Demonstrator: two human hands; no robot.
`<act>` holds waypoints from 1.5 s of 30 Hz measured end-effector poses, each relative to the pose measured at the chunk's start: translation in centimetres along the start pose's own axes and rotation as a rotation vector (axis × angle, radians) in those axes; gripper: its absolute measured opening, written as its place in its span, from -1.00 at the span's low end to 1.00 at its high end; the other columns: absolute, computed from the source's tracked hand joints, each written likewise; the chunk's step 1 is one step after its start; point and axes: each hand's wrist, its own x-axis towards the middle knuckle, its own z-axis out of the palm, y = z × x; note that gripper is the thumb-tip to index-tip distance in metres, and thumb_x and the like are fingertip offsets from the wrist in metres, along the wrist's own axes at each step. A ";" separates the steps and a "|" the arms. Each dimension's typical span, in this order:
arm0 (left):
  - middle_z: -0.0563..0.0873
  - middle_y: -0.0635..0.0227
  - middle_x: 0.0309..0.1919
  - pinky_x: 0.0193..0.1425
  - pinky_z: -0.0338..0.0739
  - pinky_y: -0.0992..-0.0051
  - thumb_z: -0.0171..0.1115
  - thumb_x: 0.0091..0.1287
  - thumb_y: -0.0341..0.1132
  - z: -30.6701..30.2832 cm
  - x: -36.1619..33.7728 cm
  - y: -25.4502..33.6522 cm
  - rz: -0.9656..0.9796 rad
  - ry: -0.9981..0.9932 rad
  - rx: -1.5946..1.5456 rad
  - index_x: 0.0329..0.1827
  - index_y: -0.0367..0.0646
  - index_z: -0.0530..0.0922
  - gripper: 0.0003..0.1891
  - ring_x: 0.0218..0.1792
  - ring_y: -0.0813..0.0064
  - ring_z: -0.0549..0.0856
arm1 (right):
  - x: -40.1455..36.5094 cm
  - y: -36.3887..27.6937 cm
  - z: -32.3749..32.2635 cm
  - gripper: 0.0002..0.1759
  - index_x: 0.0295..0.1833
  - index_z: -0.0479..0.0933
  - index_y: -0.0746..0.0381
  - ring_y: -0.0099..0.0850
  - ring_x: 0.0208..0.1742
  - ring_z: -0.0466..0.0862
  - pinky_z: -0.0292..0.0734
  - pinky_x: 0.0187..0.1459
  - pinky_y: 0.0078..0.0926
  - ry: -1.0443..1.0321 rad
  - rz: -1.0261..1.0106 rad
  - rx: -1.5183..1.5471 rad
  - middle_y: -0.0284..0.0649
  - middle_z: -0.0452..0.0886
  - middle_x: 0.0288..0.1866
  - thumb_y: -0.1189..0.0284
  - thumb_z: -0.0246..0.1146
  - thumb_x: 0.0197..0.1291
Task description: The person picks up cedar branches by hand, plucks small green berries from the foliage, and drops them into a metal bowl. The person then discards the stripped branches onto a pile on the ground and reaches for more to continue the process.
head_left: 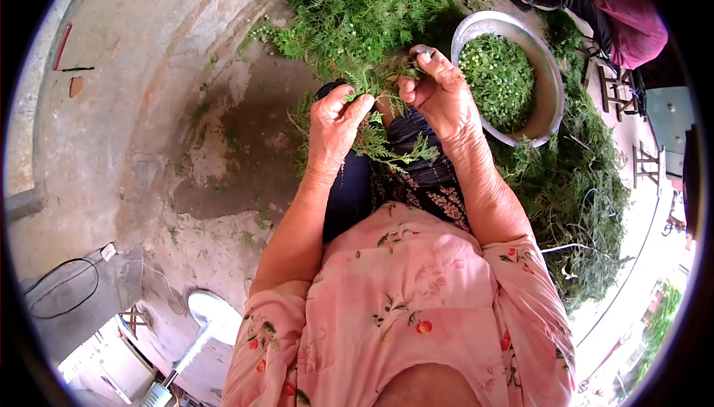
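My left hand (335,120) pinches a green leafy sprig (379,143) between thumb and finger, above my knees. The sprig hangs down between my two hands. To its right, my right hand (440,102) is raised with curled fingers, and a small bit of greenery shows at its fingertips. Beyond both hands lies a large heap of green branches (357,9). A round metal basin (549,87) stands just right of my right hand, holding small plucked green pieces (497,79).
More cut branches (565,206) lie along the right side. Another person (625,13) sits at the upper right, near small wooden stools (616,93). A white fan-like object (212,318) and a black cable (63,288) are at lower left.
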 end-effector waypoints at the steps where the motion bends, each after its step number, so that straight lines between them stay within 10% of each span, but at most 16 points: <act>1: 0.56 0.54 -0.56 -0.44 0.35 0.68 0.25 0.19 -0.41 0.0 0.0 0.0 0.000 -0.002 0.001 -0.39 -0.29 0.55 -0.89 -0.53 0.76 0.46 | 0.0 -0.1 -0.2 -0.84 -0.16 0.45 0.26 -0.46 -0.48 0.45 0.35 -0.48 -0.58 0.001 -0.001 0.001 -0.21 0.50 -0.31 0.42 0.17 0.20; 13: 0.62 0.50 -0.54 -0.50 0.40 0.73 0.31 0.13 -0.46 0.7 -0.1 0.7 -0.036 0.032 -0.070 -0.37 -0.26 0.56 -0.91 -0.52 0.79 0.52 | -0.3 -2.7 -3.6 -0.76 -0.29 0.41 0.26 -0.44 -0.47 0.45 0.38 -0.48 -0.55 0.022 0.003 0.260 -0.28 0.40 -0.46 0.29 0.17 0.21; 17: 0.61 0.49 -0.55 -0.52 0.40 0.73 0.34 0.11 -0.45 0.2 0.0 -0.2 0.011 0.033 -0.096 -0.48 -0.25 0.50 -0.85 -0.54 0.79 0.51 | -0.4 -2.5 -3.6 -0.82 -0.21 0.50 0.32 -0.57 -0.59 0.42 0.25 -0.63 -0.70 0.279 -0.052 -0.215 -0.31 0.50 -0.46 0.40 0.17 0.21; 28: 0.64 0.48 -0.51 -0.45 0.45 0.70 0.33 0.13 -0.41 1.4 -0.5 0.1 0.012 0.027 -0.021 -0.32 -0.24 0.50 -0.83 -0.52 0.76 0.55 | -0.8 -1.3 -2.0 -0.75 -0.09 0.52 0.37 -0.73 -0.68 0.35 0.17 -0.67 -0.82 0.087 -0.097 -0.693 -0.26 0.62 -0.51 0.45 0.22 0.15; 32: 0.53 0.14 -0.05 0.04 0.38 0.25 0.34 0.02 -0.29 2.4 -0.8 2.6 0.355 0.255 0.836 -0.08 -0.15 0.51 -0.62 -0.06 0.19 0.52 | -1.0 -1.0 -2.0 -0.79 -0.15 0.55 0.37 -0.71 -0.64 0.42 0.28 -0.62 -0.79 0.121 -0.140 -0.739 -0.24 0.62 -0.53 0.51 0.25 0.10; 36: 0.41 0.26 0.14 0.11 0.23 0.19 0.24 0.11 -0.09 2.8 -0.5 4.0 0.585 0.135 1.208 -0.15 -0.12 0.58 -0.66 0.07 0.23 0.41 | -1.1 -0.5 -1.6 -0.80 -0.21 0.57 0.37 -0.65 -0.60 0.48 0.38 -0.58 -0.72 0.150 -0.300 -0.941 -0.25 0.59 -0.40 0.54 0.32 0.01; 41: 0.65 0.26 -0.37 -0.14 0.42 0.36 0.22 0.17 -0.24 2.6 0.5 3.4 0.306 -0.047 0.895 -0.24 -0.17 0.58 -0.79 -0.33 0.29 0.61 | -0.9 0.1 -1.0 -0.83 -0.18 0.54 0.35 -0.70 -0.62 0.39 0.35 -0.57 -0.74 -0.005 -0.486 -0.955 -0.36 0.53 -0.47 0.54 0.26 0.09; 45: 0.66 0.20 -0.45 -0.38 0.48 0.44 0.21 0.17 -0.32 2.6 1.1 4.6 0.232 -0.083 0.533 -0.30 -0.20 0.59 -0.86 -0.46 0.28 0.65 | -2.1 -1.0 0.2 -0.84 -0.21 0.53 0.31 -0.69 -0.65 0.33 0.19 -0.64 -0.76 0.157 -0.137 -0.550 -0.40 0.49 -0.59 0.43 0.21 0.17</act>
